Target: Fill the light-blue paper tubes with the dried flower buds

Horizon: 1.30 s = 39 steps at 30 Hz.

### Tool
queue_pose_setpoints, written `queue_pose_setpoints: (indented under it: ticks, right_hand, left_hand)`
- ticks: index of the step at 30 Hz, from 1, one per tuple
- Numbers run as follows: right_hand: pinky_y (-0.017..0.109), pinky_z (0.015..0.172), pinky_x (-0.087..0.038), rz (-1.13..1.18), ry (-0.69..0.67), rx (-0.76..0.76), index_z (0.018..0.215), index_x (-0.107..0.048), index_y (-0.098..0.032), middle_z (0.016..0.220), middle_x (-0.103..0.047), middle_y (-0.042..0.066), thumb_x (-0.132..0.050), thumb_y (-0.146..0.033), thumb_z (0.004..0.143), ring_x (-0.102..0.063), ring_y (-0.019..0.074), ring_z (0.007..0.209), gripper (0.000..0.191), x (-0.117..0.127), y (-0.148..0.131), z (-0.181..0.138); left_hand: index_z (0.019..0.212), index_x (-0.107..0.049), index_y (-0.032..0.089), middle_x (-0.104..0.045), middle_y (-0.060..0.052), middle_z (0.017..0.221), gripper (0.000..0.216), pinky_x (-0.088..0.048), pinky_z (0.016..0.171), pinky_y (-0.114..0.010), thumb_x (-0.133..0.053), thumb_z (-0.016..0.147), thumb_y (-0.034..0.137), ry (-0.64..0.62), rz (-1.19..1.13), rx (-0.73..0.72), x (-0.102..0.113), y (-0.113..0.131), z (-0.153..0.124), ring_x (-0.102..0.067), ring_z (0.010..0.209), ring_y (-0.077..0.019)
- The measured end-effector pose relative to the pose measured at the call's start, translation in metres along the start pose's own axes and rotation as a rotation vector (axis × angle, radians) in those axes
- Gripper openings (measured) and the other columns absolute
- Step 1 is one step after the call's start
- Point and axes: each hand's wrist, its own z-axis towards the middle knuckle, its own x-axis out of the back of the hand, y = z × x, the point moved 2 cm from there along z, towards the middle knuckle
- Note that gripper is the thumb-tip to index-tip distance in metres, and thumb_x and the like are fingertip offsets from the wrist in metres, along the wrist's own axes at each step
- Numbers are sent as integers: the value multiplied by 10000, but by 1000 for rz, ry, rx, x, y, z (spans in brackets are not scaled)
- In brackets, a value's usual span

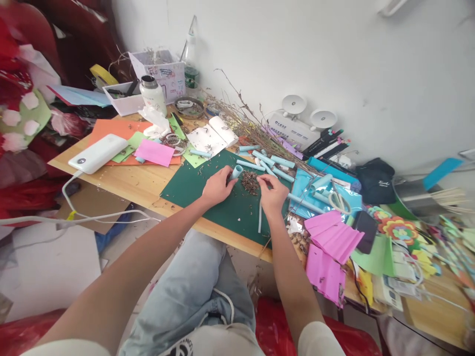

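Note:
My left hand [218, 187] is wrapped round a short light-blue paper tube [236, 171], whose open end faces up and toward the right. Just right of it, a small heap of brown dried plant bits [251, 183] lies on the dark green mat [222, 215]. At the heap's right edge is my right hand [272, 192], thumb and fingertips pinched together; whatever they hold is too small to make out. Below that hand a thin pale-blue strip [260, 218] rests on the mat. Several rolled blue paper tubes [282, 161] lie behind the heap.
Dry twigs [245, 116] stretch along the wall. At left are a white power bank [98, 153] with its cable, pink paper [155, 152] and an uncapped white bottle [153, 94]. Pink folded paper [326, 267], a blue plastic packet [351, 198] and a black pouch [375, 180] crowd the right.

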Motion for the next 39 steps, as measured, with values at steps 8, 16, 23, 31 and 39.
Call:
queue_pose_setpoints:
  ticks: [8,16,23,31,39]
  right_hand:
    - [352,851,-558,68,-162,151,844,-757,-230,896,-764,31,-644,-298,861,-706,208,860,133,-13,-48,34]
    - [387,904,-521,-34,-276,289,816,-736,-228,935,-703,43,-619,-322,907,-625,212,928,175,-33,-51,33]
    - [380,895,-504,3,-169,230,897,-739,-199,1029,-657,83,-453,-361,994,-616,214,979,342,-6,-44,31]
    - [400,886,-512,-327,-445,127,952,-752,-196,1033,-714,90,-638,-206,839,-643,249,959,161,-3,5,9]
    - [340,825,-523,-180,-259,105,875,-760,-207,902,-722,60,-527,-148,873,-661,201,840,241,-1,13,7]
  left_hand:
    - [1012,-492,250,-660,-48,982,177,-477,746,-326,-491,929,406,-11,-6,-9,0,-1,0,-636,875,-217]
    - [987,-484,243,-653,-48,983,160,-455,719,-321,-494,925,390,0,-1,-31,-1,-3,1,-624,886,-222]
    - [1003,-481,243,-660,-45,987,163,-451,716,-321,-495,930,388,1,12,-33,0,-2,1,-628,874,-219]
    - [1020,-503,232,-675,-57,1001,174,-466,725,-334,-522,920,373,9,20,-5,-1,-2,2,-642,888,-231]
    - [1024,-499,238,-683,-51,991,182,-474,722,-333,-530,913,379,4,-16,-1,-2,-3,3,-642,855,-222]
